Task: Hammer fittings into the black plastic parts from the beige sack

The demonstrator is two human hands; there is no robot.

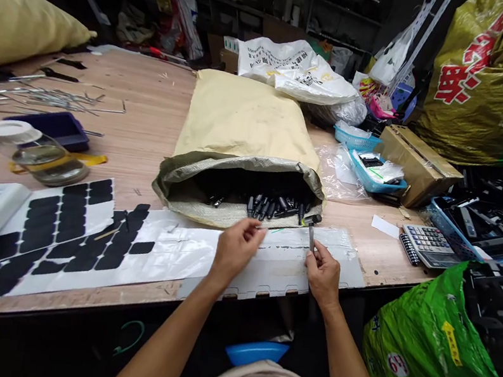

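A paper-covered woven sack [247,123] lies on its side on the table, its mouth facing me. Black cylindrical pieces [272,206] show inside near the lower lip. My right hand [324,271] is closed round a short silver-and-black piece [312,236] with a dark crosswise head, held upright just off the sack's right corner. My left hand [239,247] is in front of the sack mouth, fingers curled and thumb against them; whatever they may hold is too small to make out. Beneath both hands is a pale flat board [282,264].
On the left are black stickers on white sheets [91,226], a glass jar [51,161], a purple tray [56,129] and metal rods [64,98]. To the right are a calculator [430,245], blue baskets [374,174], a cardboard box [414,164] and a green sack [429,334] of black parts.
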